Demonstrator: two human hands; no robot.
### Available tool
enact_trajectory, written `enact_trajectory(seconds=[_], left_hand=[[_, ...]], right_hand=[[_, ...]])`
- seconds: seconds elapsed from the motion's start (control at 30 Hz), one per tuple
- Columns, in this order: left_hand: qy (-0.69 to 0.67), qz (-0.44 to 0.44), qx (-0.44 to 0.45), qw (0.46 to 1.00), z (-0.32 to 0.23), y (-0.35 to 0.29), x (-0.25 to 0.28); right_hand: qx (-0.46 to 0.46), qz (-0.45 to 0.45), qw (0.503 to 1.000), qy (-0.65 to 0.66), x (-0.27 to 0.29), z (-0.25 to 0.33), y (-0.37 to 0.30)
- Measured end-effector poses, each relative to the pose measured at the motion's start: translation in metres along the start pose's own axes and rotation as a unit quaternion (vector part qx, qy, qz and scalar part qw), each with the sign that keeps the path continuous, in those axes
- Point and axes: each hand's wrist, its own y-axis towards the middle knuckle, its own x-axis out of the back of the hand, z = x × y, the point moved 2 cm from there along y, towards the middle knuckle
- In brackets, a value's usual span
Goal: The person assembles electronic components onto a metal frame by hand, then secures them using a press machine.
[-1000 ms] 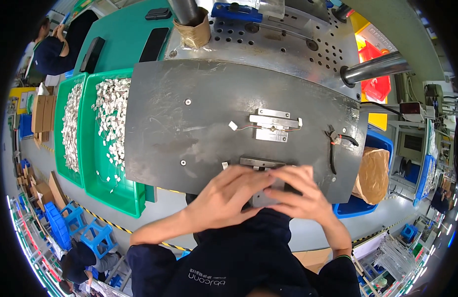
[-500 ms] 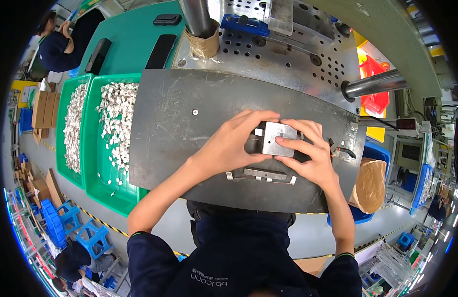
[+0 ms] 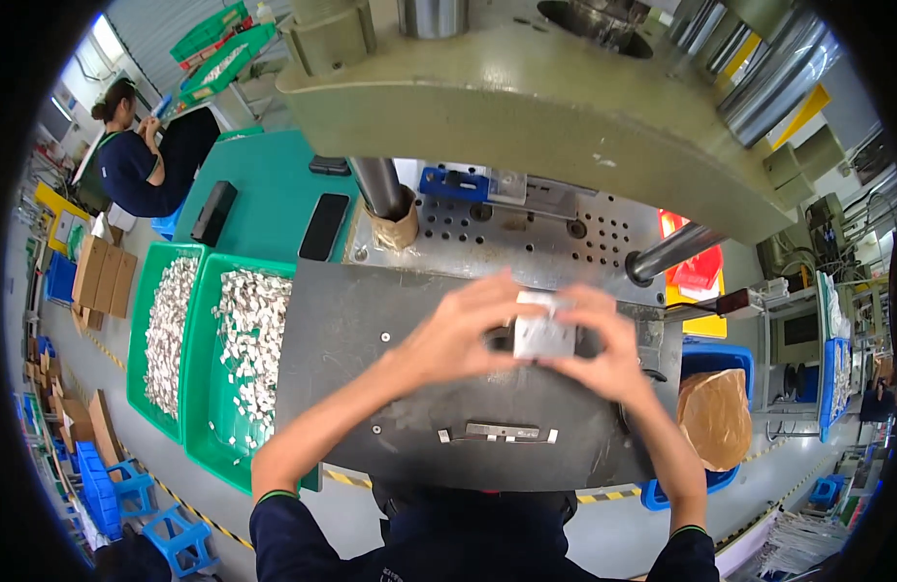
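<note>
A square silvery metal block (image 3: 543,338) with small holes is held between both my hands over the dark grey work plate (image 3: 351,301). My left hand (image 3: 458,332) grips its left side, with thumb and fingers curved round it. My right hand (image 3: 608,341) closes on its right side. Both hands are smeared by motion, and the fingers hide the block's side edges. Nearer me on the plate lies a small grey bar (image 3: 504,430) with a thin wire and small white connectors along it.
Two green bins (image 3: 233,364) of small white connectors stand at the left. Beyond the plate is a press with a thick beam (image 3: 526,121), steel columns and a perforated bed (image 3: 448,231). A phone (image 3: 325,227) lies on the green table. A blue bin with brown paper (image 3: 715,417) stands at right.
My view has tilted up, showing more of the press. Both hands have carried the metal block farther from me, away from the small bar, towards the press.
</note>
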Motion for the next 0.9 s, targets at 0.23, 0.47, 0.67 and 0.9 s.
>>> enact_trajectory(seconds=[0.23, 0.47, 0.67, 0.9], left_hand=[[0.046, 0.027, 0.103, 0.993, 0.073, 0.15, 0.048], [0.157, -0.03, -0.068, 0.985, 0.146, 0.142, 0.05], [0.163, -0.113, -0.031, 0.98, 0.052, 0.11, 0.03], [-0.038, 0.162, 0.1, 0.981, 0.049, -0.013, -0.004]], right_hand=[[-0.18, -0.058, 0.981, -0.035, 0.063, -0.065, 0.133], [-0.089, -0.021, 0.996, -0.012, 0.043, -0.094, 0.154], [-0.128, -0.04, 0.99, -0.044, 0.053, -0.082, 0.138], [-0.129, -0.114, 0.974, -0.148, 0.031, -0.07, 0.14]])
